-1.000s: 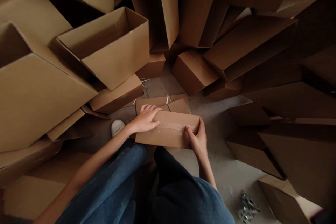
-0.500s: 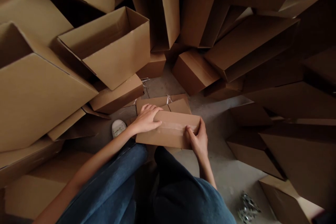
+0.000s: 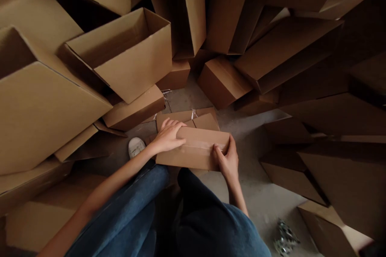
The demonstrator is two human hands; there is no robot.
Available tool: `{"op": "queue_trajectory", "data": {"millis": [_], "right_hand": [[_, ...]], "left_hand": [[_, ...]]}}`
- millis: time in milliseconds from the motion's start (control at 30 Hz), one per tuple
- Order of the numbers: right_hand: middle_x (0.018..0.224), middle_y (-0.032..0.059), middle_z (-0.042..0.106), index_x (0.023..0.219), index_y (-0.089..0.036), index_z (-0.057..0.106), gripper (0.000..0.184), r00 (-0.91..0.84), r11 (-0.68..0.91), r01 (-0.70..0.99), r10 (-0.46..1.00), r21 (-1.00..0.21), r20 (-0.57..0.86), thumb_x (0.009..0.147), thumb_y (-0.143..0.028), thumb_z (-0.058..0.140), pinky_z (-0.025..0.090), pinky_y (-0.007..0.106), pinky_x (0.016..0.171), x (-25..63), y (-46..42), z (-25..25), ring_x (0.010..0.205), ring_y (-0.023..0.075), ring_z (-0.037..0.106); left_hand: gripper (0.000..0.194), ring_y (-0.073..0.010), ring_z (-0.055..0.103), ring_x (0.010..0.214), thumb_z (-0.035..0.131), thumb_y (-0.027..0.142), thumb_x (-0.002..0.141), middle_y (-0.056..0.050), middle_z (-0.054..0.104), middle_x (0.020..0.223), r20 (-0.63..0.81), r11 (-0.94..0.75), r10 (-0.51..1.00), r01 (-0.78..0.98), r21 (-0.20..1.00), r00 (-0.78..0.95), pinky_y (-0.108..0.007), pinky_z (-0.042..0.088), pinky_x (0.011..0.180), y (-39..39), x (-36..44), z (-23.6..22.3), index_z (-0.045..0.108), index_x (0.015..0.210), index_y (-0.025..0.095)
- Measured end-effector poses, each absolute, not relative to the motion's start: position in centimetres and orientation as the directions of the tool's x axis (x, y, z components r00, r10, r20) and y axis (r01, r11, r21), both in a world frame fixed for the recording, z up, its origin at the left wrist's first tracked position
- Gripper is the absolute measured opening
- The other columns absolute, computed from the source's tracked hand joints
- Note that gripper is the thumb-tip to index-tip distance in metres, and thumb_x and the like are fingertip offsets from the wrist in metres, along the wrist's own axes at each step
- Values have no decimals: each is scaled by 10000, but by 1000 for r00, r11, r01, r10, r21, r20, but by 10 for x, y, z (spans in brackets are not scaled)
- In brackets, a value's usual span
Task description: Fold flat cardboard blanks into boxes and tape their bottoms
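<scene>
A small cardboard box (image 3: 193,156) with clear tape along its upper face is held just above my knees. My left hand (image 3: 170,134) grips its far left part, the thumb lying on the upper face and the fingers by the far edge. Around the right end is my right hand (image 3: 227,158), its thumb pressed near the tape and its fingers over the far corner. Beyond the held box, flat cardboard pieces (image 3: 206,121) lie on the floor, a white strap (image 3: 193,114) at their far edge.
Open cardboard boxes crowd in from all sides, such as a large open box (image 3: 135,64) at the upper left and a tilted box (image 3: 224,82) ahead. My white shoe (image 3: 136,146) shows at left. A crumpled shiny item (image 3: 285,239) lies on the concrete floor (image 3: 259,192).
</scene>
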State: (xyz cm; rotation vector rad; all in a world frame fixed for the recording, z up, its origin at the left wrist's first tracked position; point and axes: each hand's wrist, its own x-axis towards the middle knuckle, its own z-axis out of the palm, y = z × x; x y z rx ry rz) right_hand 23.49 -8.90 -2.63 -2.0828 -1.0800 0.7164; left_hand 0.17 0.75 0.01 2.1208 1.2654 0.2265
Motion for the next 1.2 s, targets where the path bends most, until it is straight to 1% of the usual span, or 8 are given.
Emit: {"op": "queue_trajectory", "data": {"millis": [100,267,433,600,767,1000,1133,1200], "right_hand": [[1479,172,511,1473,-129,416,863,504,-426,481,849,-766,-156,747,-570,571,389,463,1104,235,-89,-27,1323,323,509],[1489,170,501,1477,-132,416,870,504,-420,487,851,-766,-147,748,-585,564,383,465,1112,236,-90,-29,1336,324,498],[1494,190,489,1481,-100,405,899,507,-432,483,847,-762,-160,739,-584,558,372,472,1119,235,-89,-26,1341,334,490],[1499,187,483,1481,-100,403,897,497,-430,488,852,-760,-162,744,-589,550,367,466,1126,234,-89,-24,1344,330,489],[1482,198,498,1476,-82,410,891,501,-427,501,852,-753,-150,752,-583,545,384,463,1111,234,-89,-25,1335,333,498],[1487,187,500,1479,-108,413,874,502,-415,512,855,-752,-131,760,-587,548,390,474,1105,235,-90,-28,1333,332,502],[1497,204,482,1479,-79,408,896,498,-416,520,857,-746,-131,755,-592,539,378,477,1119,235,-89,-28,1350,338,484],[1496,210,481,1477,-72,409,901,496,-416,526,859,-742,-129,758,-599,535,379,478,1119,235,-89,-28,1350,341,484]], "left_hand": [[356,-270,554,1227,670,356,804,-35,665,1162,-152,-314,854,725,613,498,-540,178,1218,6,3,0,569,1134,267],[347,-260,566,1210,670,292,787,-28,670,1144,-163,-313,851,731,606,499,-530,217,1204,6,4,0,575,1120,270],[372,-259,563,1219,706,390,784,-43,662,1171,-147,-294,871,737,609,469,-530,164,1225,4,6,0,573,1103,253],[352,-259,563,1204,694,330,780,-24,663,1121,-163,-301,859,737,606,485,-525,192,1218,5,5,0,571,1103,260],[402,-263,556,1196,715,462,790,-45,646,1160,-146,-299,870,741,601,470,-528,177,1219,3,6,0,569,1094,244],[331,-248,539,1247,653,297,812,-51,649,1185,-183,-301,855,752,586,485,-503,174,1226,4,6,3,562,1125,239],[383,-263,535,1244,685,410,800,-53,641,1198,-166,-296,864,746,596,475,-518,149,1229,4,6,2,566,1120,236],[423,-276,525,1253,702,407,779,-59,636,1211,-179,-304,851,742,597,493,-525,154,1224,6,4,2,567,1139,231]]}}
